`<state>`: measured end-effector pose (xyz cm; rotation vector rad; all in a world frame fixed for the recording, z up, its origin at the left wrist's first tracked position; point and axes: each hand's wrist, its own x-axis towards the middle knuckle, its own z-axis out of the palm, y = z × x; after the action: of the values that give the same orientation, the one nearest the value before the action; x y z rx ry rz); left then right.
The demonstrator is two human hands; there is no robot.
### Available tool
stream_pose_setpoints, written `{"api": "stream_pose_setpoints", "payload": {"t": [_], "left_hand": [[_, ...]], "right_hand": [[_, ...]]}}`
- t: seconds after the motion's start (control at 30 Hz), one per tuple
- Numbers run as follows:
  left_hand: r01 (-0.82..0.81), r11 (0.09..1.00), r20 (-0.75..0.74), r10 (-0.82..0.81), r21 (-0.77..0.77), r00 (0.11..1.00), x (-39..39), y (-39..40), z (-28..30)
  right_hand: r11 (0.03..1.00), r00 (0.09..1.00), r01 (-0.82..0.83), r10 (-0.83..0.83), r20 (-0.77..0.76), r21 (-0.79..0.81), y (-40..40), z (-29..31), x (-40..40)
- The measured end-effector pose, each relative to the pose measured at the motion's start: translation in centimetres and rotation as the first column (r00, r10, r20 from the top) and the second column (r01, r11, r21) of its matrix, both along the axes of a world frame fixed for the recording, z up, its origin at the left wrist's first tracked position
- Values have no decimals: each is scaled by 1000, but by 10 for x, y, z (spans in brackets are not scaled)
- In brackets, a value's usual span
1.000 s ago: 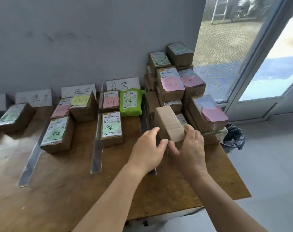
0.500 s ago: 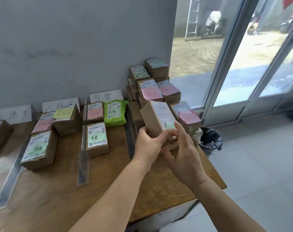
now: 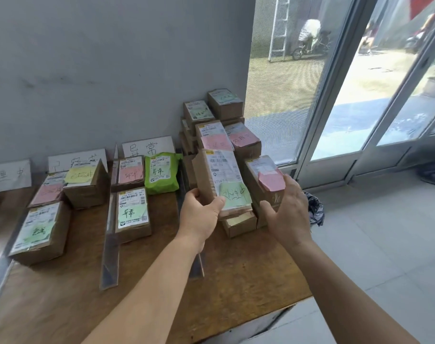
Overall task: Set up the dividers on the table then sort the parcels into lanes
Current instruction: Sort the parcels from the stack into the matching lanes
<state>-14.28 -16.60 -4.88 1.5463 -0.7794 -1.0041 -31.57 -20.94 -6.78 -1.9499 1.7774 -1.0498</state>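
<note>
My left hand (image 3: 201, 214) grips a brown cardboard parcel (image 3: 221, 180) by its near left corner, label side up, with a green note on it. The parcel is held above the table in front of the unsorted stack of parcels (image 3: 224, 125) at the back right. My right hand (image 3: 286, 209) hovers just right of the parcel with fingers spread, touching nothing I can make out. Clear plastic dividers (image 3: 109, 249) lie on the wooden table (image 3: 236, 281), forming lanes. Sorted parcels sit in the lanes, among them a green bag (image 3: 161, 173) and a green-noted box (image 3: 133, 213).
White handwritten lane signs (image 3: 147, 146) lean against the grey wall. A second divider (image 3: 0, 271) lies at the far left beside a box (image 3: 37, 232). Glass doors (image 3: 360, 95) stand to the right, and a black bag (image 3: 315, 209) sits on the floor by the table edge.
The parcel has been turned over from its plain side to its label side and raised. My right hand has let go of it and moved off to the right.
</note>
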Motion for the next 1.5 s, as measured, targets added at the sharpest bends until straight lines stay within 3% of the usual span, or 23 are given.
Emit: {"api": "stream_pose_setpoints", "payload": {"t": [0.23, 0.43, 1.0, 1.5], "left_hand": [[-8, 1000, 17, 8, -4, 1000, -2, -12, -5], [-20, 1000, 53, 19, 8, 998, -5, -21, -8], [-94, 995, 127, 89, 34, 988, -11, -17, -7], [-143, 987, 51, 147, -76, 988, 36, 46, 18]], "right_hand": [[954, 981, 91, -36, -193, 284, -48, -11, -9], [942, 977, 107, -40, -208, 319, -60, -13, -12], [978, 995, 62, -45, -84, 201, -56, -12, -8], [992, 992, -124, 124, 26, 17, 27, 43, 42]]}}
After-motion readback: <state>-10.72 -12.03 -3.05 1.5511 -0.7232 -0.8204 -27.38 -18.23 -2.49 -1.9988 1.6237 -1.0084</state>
